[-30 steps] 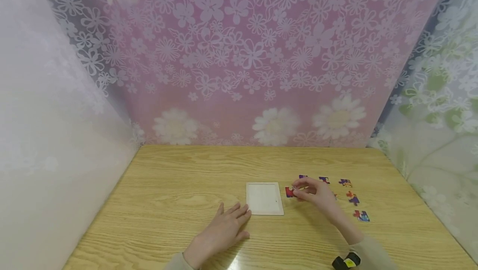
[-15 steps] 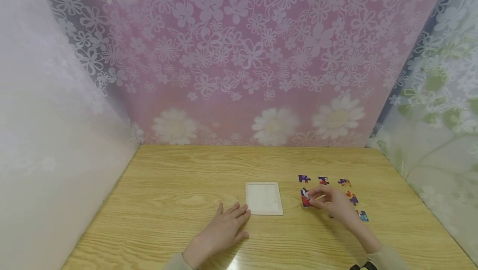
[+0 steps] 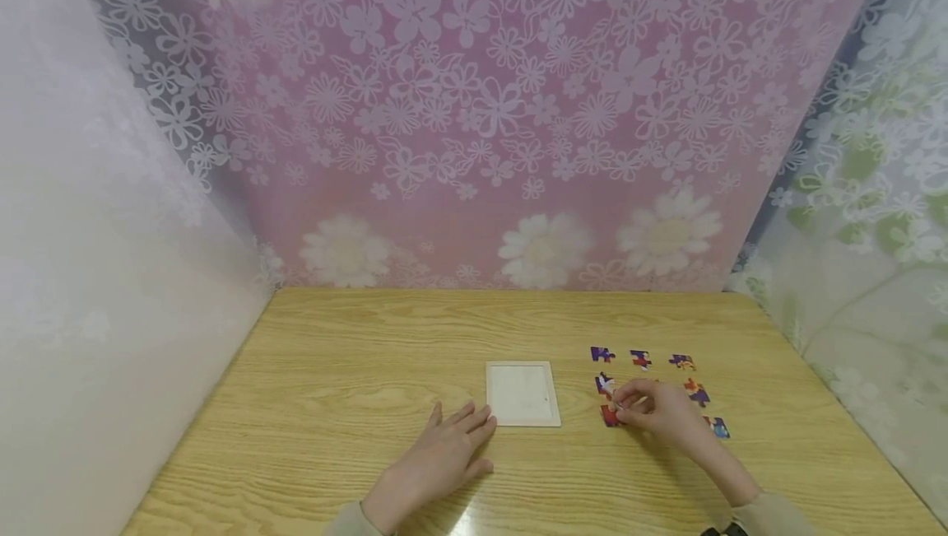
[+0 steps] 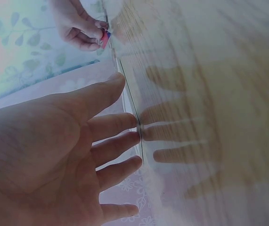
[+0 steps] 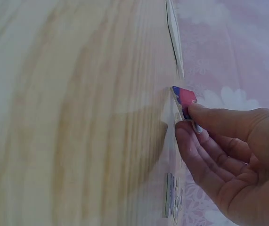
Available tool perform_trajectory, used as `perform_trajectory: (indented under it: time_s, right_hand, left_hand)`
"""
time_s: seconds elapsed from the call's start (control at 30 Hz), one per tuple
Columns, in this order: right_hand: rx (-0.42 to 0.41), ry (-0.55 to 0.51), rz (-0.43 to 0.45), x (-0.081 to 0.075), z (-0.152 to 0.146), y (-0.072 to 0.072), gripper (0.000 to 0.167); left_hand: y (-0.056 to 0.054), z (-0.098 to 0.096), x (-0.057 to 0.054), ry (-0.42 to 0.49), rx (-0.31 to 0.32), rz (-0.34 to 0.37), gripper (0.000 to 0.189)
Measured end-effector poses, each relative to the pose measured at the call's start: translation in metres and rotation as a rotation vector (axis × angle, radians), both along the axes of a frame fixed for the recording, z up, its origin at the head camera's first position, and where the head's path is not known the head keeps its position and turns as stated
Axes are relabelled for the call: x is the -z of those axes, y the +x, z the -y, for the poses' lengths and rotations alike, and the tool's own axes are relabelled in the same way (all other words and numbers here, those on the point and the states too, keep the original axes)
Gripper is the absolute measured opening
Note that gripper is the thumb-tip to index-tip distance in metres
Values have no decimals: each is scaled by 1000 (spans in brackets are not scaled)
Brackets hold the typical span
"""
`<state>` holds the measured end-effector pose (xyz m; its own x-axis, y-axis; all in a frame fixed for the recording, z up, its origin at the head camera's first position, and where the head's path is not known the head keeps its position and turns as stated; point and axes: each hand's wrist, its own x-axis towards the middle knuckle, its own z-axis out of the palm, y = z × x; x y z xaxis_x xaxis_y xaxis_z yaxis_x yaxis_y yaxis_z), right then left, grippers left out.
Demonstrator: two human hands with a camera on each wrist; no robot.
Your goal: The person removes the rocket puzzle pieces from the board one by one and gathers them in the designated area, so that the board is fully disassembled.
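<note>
My right hand [image 3: 662, 414] pinches a red and blue jigsaw piece [image 3: 611, 416] between thumb and fingers. In the right wrist view the same jigsaw piece [image 5: 186, 99] tilts up, one edge low over the tabletop or on it; I cannot tell which. Just behind it lies a jigsaw piece with a white patch [image 3: 604, 385]. My left hand [image 3: 444, 449] lies flat with fingers spread, its fingertips at the lower left edge of a white square puzzle tray [image 3: 523, 422]. In the left wrist view the left hand [image 4: 54, 141] has nearly straight fingers at the tray's rim [image 4: 130, 101].
Several jigsaw pieces lie spaced out on the right of the wooden table [image 3: 333, 371], such as a purple piece [image 3: 603, 354], an orange and purple piece [image 3: 696, 392] and a blue one [image 3: 718, 427]. My right hand hides some. Floral cloth [image 3: 474, 149] hangs behind the table.
My right hand has carried the red and blue jigsaw piece from beside the tray rightward and nearer to me, to the left column of pieces. The left hand has stayed put.
</note>
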<state>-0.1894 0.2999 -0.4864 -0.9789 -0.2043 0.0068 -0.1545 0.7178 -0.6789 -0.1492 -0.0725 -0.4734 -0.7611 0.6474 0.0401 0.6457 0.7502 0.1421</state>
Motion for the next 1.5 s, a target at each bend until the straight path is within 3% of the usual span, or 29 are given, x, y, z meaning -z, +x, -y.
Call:
perform_trajectory:
  time_s: [0.5, 1.07, 1.27, 1.4, 1.5]
  right_hand:
    - [49, 170, -27, -2, 8, -1, 12]
    - [93, 229, 10, -10, 17, 0, 8]
    - [82, 179, -30, -15, 16, 1, 9]
    - [82, 184, -114, -19, 14, 1, 11]
    - [79, 199, -203, -23, 14, -1, 10]
  left_hand:
    - [0, 1, 1, 1, 4, -2, 60]
    - [1, 3, -1, 14, 10, 0, 60]
    - [-5, 1, -3, 81, 27, 22, 50]
    - [-12, -1, -1, 156, 20, 18, 43]
    - [-18, -3, 1, 187, 3, -5, 47]
